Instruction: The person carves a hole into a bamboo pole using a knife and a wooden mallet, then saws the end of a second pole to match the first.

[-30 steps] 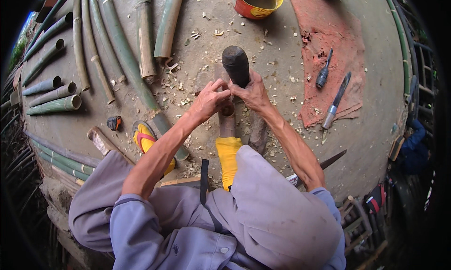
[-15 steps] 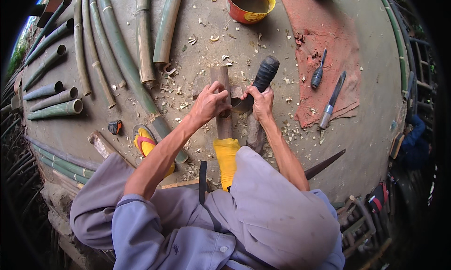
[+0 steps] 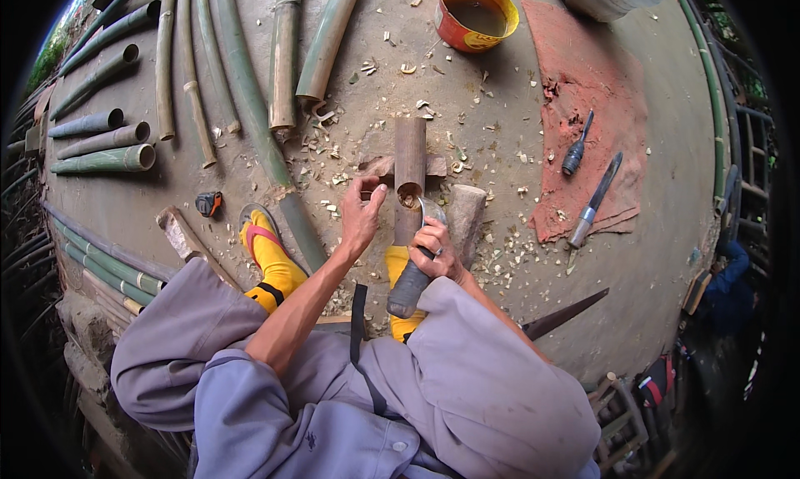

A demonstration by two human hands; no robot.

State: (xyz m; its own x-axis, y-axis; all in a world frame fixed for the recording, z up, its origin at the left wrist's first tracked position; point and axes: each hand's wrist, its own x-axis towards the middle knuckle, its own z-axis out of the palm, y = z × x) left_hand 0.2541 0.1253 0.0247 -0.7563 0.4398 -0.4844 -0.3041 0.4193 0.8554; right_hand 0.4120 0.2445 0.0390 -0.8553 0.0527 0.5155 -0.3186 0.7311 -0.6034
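A brown bamboo tube [image 3: 410, 150] with a scooped opening in its upper side lies pointing away from me, across a small wooden block [image 3: 379, 166]. My right hand [image 3: 437, 250] is closed around a carving tool [image 3: 408, 289], whose thick black-wrapped handle points back toward me. Its curved metal blade is at the right edge of the opening; the tip is hard to make out. My left hand [image 3: 361, 219] is just left of the tube, its fingers loosely bent and apart, with nothing seen in them. A yellow-socked foot [image 3: 398, 266] lies against the tube's near end.
A short wooden log [image 3: 467, 216] sits right of the tube. On a red cloth [image 3: 596, 87] lie a black-handled tool [image 3: 575, 155] and a knife [image 3: 598, 200]. Beyond are a liquid-filled bucket [image 3: 475, 16] and bamboo poles [image 3: 246, 79]. A saw blade [image 3: 567, 314] and tape measure [image 3: 208, 203] flank me.
The tool has swung over: its handle pointed away from me and now points toward me. My right hand has come nearer. My left hand has left the tube and moved to its left.
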